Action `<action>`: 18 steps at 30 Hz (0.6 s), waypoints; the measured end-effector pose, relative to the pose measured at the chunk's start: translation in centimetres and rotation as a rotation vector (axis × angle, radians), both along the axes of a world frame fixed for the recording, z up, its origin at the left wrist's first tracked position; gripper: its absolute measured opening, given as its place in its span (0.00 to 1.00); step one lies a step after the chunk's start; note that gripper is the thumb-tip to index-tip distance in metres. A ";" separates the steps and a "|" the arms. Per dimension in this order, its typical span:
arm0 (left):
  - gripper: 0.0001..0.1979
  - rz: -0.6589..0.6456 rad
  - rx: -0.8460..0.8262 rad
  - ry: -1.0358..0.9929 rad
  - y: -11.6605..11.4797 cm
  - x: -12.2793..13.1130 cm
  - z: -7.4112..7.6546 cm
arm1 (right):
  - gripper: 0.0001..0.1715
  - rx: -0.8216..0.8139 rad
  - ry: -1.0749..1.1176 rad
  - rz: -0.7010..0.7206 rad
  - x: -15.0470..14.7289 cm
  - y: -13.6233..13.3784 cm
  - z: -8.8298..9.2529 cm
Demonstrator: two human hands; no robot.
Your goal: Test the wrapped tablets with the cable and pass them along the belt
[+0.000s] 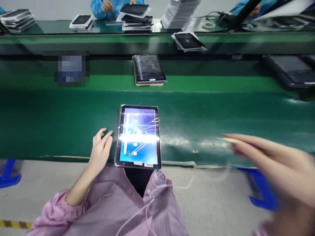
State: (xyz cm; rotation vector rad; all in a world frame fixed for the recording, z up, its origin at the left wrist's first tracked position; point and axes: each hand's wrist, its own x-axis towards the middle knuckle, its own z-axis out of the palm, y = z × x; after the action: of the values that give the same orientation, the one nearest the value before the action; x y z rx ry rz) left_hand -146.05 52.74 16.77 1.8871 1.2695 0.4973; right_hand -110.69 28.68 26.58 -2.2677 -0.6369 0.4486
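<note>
Resting left hand (100, 154) just beside black film-wrapped rectangular tablet (138, 137), left fingers (103, 136) apart, empty; tablet lying on green belt counter (197, 111). Right hand (270, 164) blurred, right fingers (246, 144) together; grip cannot tell. Film covering screen.

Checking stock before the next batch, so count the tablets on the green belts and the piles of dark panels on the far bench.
Tablet in plastic film on the near belt: 1
Tablets farther up the belts: 3
Piles of dark panels: 3
Total: 7
</note>
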 end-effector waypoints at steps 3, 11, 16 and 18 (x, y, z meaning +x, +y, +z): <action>0.29 -0.078 0.000 -0.055 2.0 2.5 -0.2 | 0.30 0.194 0.166 0.318 0.9 8.9 -4.0; 0.29 -0.125 -0.038 -0.056 4.5 7.3 -0.6 | 0.31 0.386 0.385 0.323 2.9 18.7 -12.0; 0.30 -0.135 -0.044 -0.023 4.5 6.8 -0.7 | 0.32 0.387 0.488 0.335 3.2 18.3 -11.9; 0.31 -0.156 -0.030 -0.028 4.6 6.6 -0.7 | 0.32 0.383 0.524 0.352 3.2 18.3 -11.7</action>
State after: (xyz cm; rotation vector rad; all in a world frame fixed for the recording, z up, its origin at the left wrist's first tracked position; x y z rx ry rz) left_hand -139.46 57.36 16.06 1.9292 1.0948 0.4192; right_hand -107.54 47.01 14.91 -1.5859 -0.7663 0.9632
